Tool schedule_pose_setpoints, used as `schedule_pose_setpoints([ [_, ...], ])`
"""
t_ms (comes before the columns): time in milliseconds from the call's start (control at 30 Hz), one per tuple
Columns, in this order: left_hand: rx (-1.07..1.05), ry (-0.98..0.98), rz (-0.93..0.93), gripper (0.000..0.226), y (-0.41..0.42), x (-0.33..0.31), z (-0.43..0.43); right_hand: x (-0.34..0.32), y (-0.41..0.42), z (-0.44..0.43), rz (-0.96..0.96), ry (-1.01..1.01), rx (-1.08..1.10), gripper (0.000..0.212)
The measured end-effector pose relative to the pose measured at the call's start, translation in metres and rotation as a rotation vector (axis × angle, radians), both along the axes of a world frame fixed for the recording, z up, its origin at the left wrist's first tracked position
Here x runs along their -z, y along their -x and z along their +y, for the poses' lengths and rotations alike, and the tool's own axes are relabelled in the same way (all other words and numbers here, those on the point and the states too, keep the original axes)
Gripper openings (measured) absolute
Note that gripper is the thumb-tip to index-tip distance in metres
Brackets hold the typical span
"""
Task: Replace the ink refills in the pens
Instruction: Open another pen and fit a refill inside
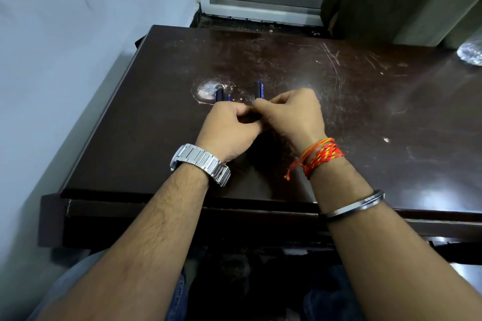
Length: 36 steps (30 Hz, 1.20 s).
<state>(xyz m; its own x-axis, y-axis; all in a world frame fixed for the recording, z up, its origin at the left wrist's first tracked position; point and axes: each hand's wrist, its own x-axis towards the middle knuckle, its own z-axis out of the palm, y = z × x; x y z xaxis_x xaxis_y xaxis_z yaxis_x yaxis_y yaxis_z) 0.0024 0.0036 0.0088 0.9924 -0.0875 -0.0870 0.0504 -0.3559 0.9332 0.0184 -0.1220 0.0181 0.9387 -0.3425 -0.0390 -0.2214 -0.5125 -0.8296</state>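
Both hands meet over the dark scratched worktop. The left hand is curled around a dark pen piece with blue trim, whose end pokes out beyond the knuckles. The right hand pinches a second dark blue-edged pen piece, fingertips touching the left hand's.

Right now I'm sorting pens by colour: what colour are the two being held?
Black with blue trim, pens, head view.
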Motion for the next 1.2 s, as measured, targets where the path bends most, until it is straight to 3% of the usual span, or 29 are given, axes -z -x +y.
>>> schedule_pose_setpoints([
  [100, -0.069, -0.018, -0.019, 0.010, -0.002, 0.001, -0.002, -0.001, -0.003, -0.010, -0.051, 0.127, 0.074, 0.029],
  [233, -0.161, -0.081, -0.052, 0.031, -0.005, 0.002, 0.002, 0.003, -0.009, -0.023, -0.045, 0.293, 0.118, 0.030],
  [367, -0.162, -0.111, -0.065, 0.033, -0.006, 0.004, 0.005, 0.006, -0.013, -0.027, -0.045, 0.335, 0.126, 0.027],
  [800, -0.185, -0.137, -0.105, 0.024, -0.006, 0.002, 0.008, -0.003, -0.009, -0.033, 0.024, 0.265, 0.125, 0.005],
  [1200, -0.219, -0.138, -0.091, 0.023, -0.006, 0.000, 0.009, -0.005, -0.008, -0.042, 0.101, 0.201, 0.161, 0.020],
])
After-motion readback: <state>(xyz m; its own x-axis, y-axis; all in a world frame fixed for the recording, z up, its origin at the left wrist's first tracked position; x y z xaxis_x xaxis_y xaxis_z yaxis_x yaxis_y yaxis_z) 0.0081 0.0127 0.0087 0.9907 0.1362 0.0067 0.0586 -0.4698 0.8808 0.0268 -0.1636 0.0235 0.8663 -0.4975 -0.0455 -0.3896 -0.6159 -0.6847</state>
